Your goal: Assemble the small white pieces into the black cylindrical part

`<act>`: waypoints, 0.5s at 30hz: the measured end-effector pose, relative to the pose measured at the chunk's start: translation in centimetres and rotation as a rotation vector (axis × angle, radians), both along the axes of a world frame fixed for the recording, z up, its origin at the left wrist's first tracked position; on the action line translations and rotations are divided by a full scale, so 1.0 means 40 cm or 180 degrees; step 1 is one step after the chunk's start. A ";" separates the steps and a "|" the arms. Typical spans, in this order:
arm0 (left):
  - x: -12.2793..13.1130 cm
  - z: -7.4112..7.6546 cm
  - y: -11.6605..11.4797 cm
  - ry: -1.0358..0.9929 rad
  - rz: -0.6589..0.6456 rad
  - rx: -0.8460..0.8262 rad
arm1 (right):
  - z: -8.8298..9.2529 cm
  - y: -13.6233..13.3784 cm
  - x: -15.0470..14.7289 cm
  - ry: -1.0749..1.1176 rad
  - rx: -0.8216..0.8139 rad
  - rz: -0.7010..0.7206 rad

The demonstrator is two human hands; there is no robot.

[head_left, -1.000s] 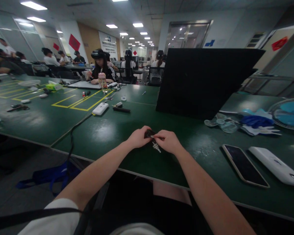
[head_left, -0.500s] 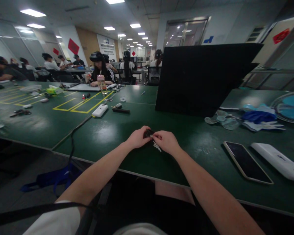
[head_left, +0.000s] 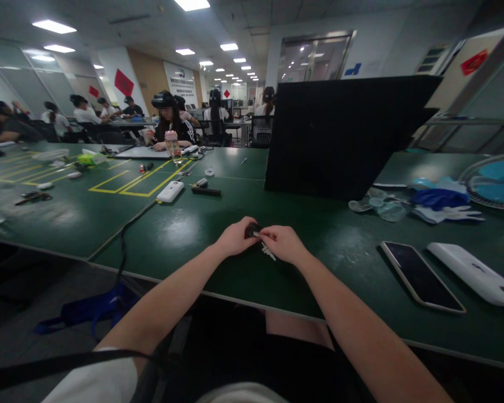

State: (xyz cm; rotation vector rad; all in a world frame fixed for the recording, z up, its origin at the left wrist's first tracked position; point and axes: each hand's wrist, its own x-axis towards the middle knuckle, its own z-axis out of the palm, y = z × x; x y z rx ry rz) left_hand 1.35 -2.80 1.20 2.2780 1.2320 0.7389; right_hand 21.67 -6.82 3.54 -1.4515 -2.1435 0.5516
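Over the green table, my left hand (head_left: pixel 236 237) is closed around a small dark object (head_left: pixel 252 229), mostly covered by the fingers, so its kind does not show. My right hand (head_left: pixel 286 243) meets it from the right in a pinch. A small whitish piece (head_left: pixel 256 234) sticks out of its fingertips against the dark object; whether it goes into that object cannot be made out. Several thin white pieces (head_left: pixel 269 252) lie on the table just below the right fingers.
A large black panel (head_left: pixel 340 134) stands ahead. To the right lie a phone (head_left: pixel 422 277), a white power bank (head_left: pixel 476 274), crumpled gloves (head_left: pixel 441 201) and a blue fan (head_left: pixel 495 182). Another white power bank (head_left: pixel 170 191) and a black bar (head_left: pixel 206 191) lie ahead left. A co-worker (head_left: pixel 172 123) sits across.
Both hands stay together at the same spot, with only slight finger movement at the whitish piece. The whole view has shifted a little.
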 end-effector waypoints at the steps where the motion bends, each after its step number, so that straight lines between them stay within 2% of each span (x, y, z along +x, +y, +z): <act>1: -0.001 -0.002 0.001 0.0000 -0.0006 0.0006 | 0.001 -0.001 0.002 0.0014 -0.0032 0.0037; 5: 0.002 -0.007 0.003 0.0025 0.0076 0.0001 | 0.001 0.000 0.003 -0.0099 0.0020 0.0042; 11: 0.003 -0.002 0.004 -0.0029 0.0079 -0.0071 | -0.002 0.004 -0.018 -0.0280 0.0314 -0.0291; 15: -0.001 -0.001 0.004 -0.0008 0.0014 -0.0038 | 0.006 0.006 -0.007 -0.0276 0.0156 -0.0126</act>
